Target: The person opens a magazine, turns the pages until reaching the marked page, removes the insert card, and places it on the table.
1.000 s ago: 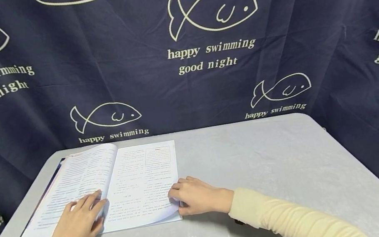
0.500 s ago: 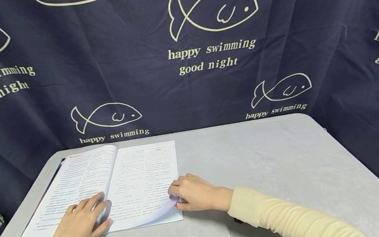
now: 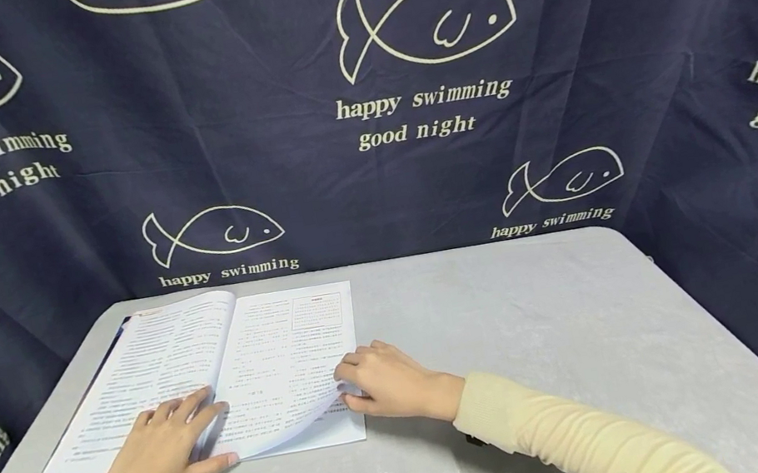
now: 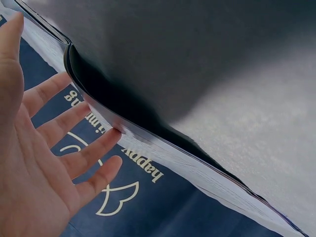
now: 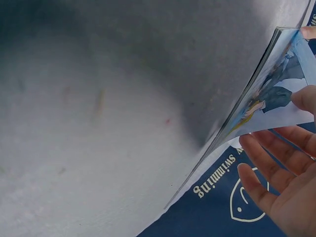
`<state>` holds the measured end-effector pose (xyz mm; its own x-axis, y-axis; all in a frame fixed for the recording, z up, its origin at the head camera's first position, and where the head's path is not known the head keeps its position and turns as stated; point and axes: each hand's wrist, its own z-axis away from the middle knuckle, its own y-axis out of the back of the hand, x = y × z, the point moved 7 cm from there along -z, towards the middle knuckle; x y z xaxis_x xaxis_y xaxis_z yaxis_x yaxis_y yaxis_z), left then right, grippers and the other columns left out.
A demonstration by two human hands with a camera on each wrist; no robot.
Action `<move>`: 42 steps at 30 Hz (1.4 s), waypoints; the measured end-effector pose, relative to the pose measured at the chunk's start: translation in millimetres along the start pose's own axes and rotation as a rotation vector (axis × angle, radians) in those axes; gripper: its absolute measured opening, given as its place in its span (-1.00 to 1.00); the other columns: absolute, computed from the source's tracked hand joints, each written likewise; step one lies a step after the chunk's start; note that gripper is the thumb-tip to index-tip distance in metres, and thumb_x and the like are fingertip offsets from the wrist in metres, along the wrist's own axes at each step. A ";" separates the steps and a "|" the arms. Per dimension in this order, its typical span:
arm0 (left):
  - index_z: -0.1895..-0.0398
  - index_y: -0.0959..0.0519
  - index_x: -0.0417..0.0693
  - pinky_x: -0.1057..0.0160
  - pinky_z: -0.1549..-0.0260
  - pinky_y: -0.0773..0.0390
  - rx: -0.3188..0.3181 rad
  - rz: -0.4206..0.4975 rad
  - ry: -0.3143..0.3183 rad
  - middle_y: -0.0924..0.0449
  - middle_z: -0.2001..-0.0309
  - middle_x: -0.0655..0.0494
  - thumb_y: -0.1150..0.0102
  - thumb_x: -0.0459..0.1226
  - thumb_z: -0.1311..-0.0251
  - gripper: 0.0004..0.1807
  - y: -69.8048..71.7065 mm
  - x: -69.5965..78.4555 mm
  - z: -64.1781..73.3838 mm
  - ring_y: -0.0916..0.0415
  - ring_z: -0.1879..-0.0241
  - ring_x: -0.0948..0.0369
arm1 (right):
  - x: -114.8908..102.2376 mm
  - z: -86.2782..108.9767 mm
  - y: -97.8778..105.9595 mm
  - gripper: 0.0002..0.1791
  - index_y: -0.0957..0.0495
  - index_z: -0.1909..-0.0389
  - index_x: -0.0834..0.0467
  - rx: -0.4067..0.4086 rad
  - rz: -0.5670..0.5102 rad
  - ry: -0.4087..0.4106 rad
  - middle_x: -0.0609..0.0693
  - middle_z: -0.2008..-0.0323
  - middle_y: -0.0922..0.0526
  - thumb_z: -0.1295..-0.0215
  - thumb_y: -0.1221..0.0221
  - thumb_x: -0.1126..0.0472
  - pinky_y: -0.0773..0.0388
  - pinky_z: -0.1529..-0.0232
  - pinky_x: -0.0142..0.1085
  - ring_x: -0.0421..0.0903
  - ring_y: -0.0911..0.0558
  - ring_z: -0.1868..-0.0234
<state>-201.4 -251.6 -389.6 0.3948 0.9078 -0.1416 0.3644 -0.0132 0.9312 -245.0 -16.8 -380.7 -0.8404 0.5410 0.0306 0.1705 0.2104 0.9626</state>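
Observation:
An open magazine (image 3: 165, 342) lies on the left part of the table, with printed columns on both pages. My left hand (image 3: 158, 453) rests on it near the spine, fingers spread, thumb at the bottom edge. In the left wrist view, the fingertips of that hand (image 4: 54, 148) touch the pages close to the bent spine (image 4: 69, 59). At the right edge, my right hand (image 3: 393, 382) pinches the right page (image 3: 274, 373), whose lower corner curls up. The right wrist view shows a coloured picture (image 5: 276, 101) on the page's underside, with the thumb against it.
The grey table (image 3: 520, 347) extends to the right of the magazine. Behind and at the sides hangs a dark blue curtain (image 3: 304, 157) printed with fish and words. Both arms wear pale yellow sleeves (image 3: 566, 432).
My right hand has shifted slightly up, lifting the page's lower corner further and baring more of the sheet beneath. My left thumb has stretched right along the bottom edge.

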 end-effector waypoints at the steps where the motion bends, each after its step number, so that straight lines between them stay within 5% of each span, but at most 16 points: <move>1: 0.05 -0.55 0.12 -0.13 0.29 -0.41 0.002 0.004 -0.003 -0.52 -0.03 -0.03 -0.07 0.43 0.25 -0.22 0.3 0.7 0.0 -0.51 0.11 -0.10 | 0.1 -0.3 0.5 -0.81 -0.56 0.29 0.03 0.005 -0.003 -0.002 -0.19 0.38 -0.60 -0.20 -0.07 0.03 -0.27 0.43 -0.44 -0.30 -0.44 0.47; 16: 0.06 -0.56 0.08 -0.15 0.34 -0.43 0.021 -0.003 -0.031 -0.54 0.01 -0.06 -0.11 0.43 0.32 -0.17 3.1 6.1 -0.4 -0.52 0.15 -0.11 | 0.9 -3.2 4.5 -0.81 -0.55 0.32 0.03 0.029 -0.015 -0.039 -0.19 0.41 -0.60 -0.23 -0.04 0.04 -0.22 0.46 -0.46 -0.30 -0.46 0.48; 42: 0.07 -0.56 0.11 -0.22 0.25 -0.40 -0.067 0.010 0.015 -0.52 -0.03 -0.04 -0.14 0.26 0.09 -0.40 1.7 5.9 -3.9 -0.49 0.07 -0.15 | 4.9 2.5 9.8 -0.68 -0.53 0.08 0.12 0.029 -0.021 -0.090 -0.08 0.18 -0.65 -0.24 -0.03 0.05 -0.44 0.28 -0.39 -0.19 -0.60 0.21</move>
<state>-201.8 -244.7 -387.6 0.3851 0.9140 -0.1276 0.3034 0.0052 0.9528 -246.1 -10.1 -371.8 -0.7948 0.6067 -0.0152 0.1688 0.2450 0.9547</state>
